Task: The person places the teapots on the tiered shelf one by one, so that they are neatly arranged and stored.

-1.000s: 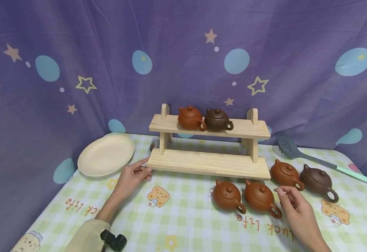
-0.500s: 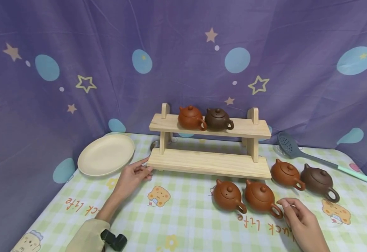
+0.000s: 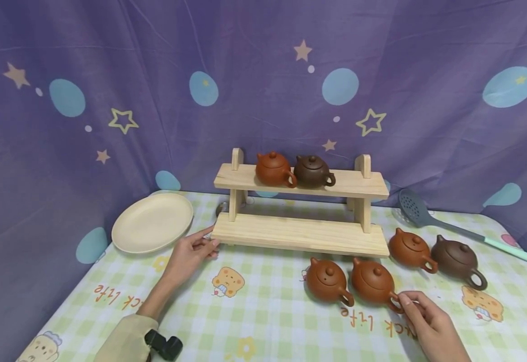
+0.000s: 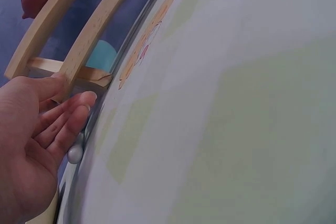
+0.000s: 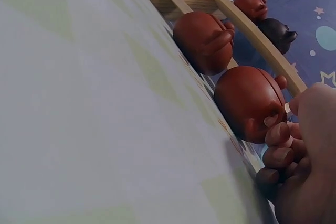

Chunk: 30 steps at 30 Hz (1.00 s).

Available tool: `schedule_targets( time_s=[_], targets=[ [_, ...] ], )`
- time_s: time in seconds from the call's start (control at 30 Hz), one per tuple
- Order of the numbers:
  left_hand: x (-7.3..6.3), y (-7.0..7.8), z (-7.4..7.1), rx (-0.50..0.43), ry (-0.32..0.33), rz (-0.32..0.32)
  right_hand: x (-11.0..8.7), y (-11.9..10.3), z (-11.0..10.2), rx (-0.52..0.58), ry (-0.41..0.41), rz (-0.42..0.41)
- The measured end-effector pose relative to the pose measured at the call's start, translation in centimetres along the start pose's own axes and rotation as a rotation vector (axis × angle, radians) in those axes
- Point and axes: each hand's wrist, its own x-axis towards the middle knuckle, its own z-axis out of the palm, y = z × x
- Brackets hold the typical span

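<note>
A two-tier wooden shelf rack (image 3: 290, 232) stands mid-table, a red-brown teapot (image 3: 272, 170) and a dark brown teapot (image 3: 312, 172) on its top board. My left hand (image 3: 191, 256) pinches the left end of the lower board; in the left wrist view the thumb lies against the wood and the other fingers extend below. At the front right, my right hand (image 3: 433, 322) holds the handle of a red-brown teapot (image 3: 373, 282) between thumb and fingers. That teapot (image 5: 249, 103) sits upright on the cloth, beside a matching teapot (image 3: 327, 282) on its left.
Another red-brown teapot (image 3: 410, 250) and a dark brown teapot (image 3: 454, 259) stand right of the rack. Behind them lies a slotted spatula (image 3: 455, 230) with a mint handle. A cream plate (image 3: 152, 223) is at the far left; a purple curtain (image 3: 263, 60) hangs behind.
My right hand has moved down slightly and its fingers have closed on the handle of the front right teapot. The left hand stays at the rack's end.
</note>
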Motion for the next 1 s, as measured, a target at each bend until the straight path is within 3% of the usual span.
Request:
schedule_targets(
  time_s=[0.27,0.87,1.0],
  targets=[
    [-0.03,-0.03,0.00,-0.004,0.000,-0.005,0.21,0.05,-0.04,-0.051,-0.027,0.010],
    [0.22,-0.32,0.01,0.002,0.001,-0.007,0.28,0.17,0.33,-0.103,-0.005,-0.056],
    [0.00,0.30,0.02,0.003,-0.005,-0.008,0.23,0.33,0.43,-0.116,0.007,-0.091]
  ],
)
